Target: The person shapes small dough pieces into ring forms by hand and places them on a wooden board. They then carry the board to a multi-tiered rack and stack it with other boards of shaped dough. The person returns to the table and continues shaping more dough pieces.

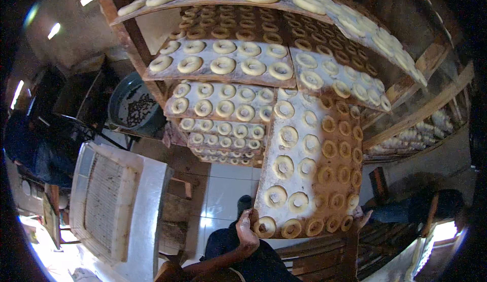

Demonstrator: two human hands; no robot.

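Left hand (247,226) comes up from the lower edge on a bent forearm, fingers curled shut around the near left corner of a long floured wooden board (310,180). Right hand (361,220) sits at the board's near right corner, fingers wrapped under the edge, mostly hidden. The board runs away from both hands toward the wooden rack (406,86), carrying rows of raw dough rings (283,167). Beyond and above the hands, more floured boards of rings (223,64) fill the shelves. Left of the left hand stands a pale metal-framed box (116,201) with a mesh panel.
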